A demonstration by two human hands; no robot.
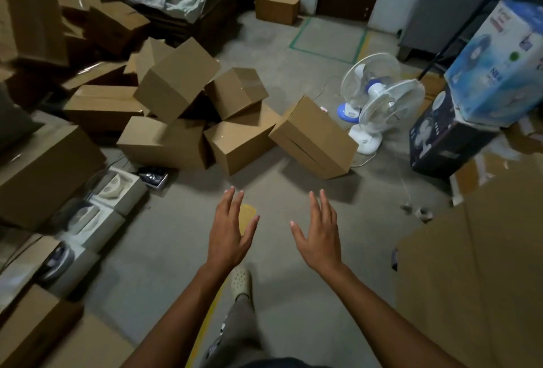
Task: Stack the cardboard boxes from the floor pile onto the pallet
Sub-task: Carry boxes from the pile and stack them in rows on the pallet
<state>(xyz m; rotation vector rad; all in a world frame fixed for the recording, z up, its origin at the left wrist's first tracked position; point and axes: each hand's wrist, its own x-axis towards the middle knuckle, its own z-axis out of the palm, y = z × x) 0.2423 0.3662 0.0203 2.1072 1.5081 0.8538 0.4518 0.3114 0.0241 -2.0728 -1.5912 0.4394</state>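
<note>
Hands spread and empty, left hand (232, 229) and right hand (318, 232) hover above the floor (293, 309), the box pile (176, 85) at twelve o'clock, nearest box (244, 144) dead ahead of the left hand, well apart.

Two white table fans (382, 97) stand overlapping at the right of the concrete floor (293, 250) — one blue-based. Beside them a pale-blue printed carton (499, 65) sits tilted on a dark carton (440, 144). Foam packing trays (111, 191) line the floor's left edge.
</note>
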